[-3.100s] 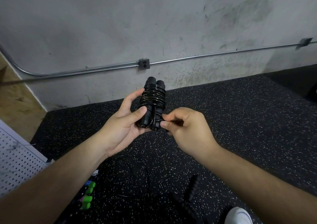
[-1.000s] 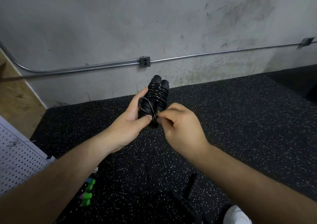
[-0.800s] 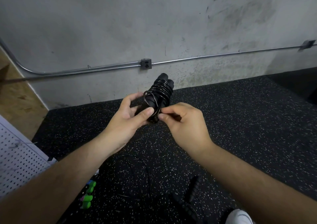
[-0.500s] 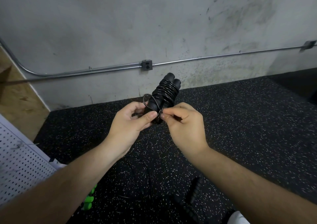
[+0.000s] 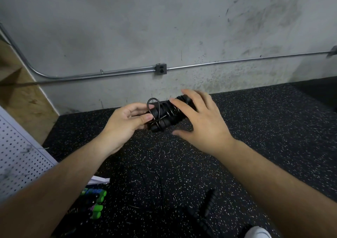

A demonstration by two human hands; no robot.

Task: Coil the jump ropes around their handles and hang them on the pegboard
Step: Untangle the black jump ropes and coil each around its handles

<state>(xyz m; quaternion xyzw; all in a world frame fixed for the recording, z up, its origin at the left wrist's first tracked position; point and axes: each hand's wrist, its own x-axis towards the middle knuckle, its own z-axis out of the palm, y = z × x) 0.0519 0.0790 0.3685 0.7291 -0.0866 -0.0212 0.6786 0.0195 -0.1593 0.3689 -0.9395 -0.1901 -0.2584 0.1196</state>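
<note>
A black jump rope is coiled tightly around its two black handles, which lie together almost level in front of me. A small loop of rope sticks up near the bundle's left end. My left hand grips that left end, thumb pressed by the loop. My right hand hovers over the right end with its fingers spread and straight, fingertips at the coils. The white pegboard leans at the far left.
Below on the black speckled rubber floor lie a jump rope with green handles and another black jump rope. A white shoe tip shows at the bottom. A concrete wall with a metal conduit stands ahead.
The bundle has tipped from upright to nearly level. My right hand has let go of the rope end it pinched and spread open over the coils. A loop now stands free at the left.
</note>
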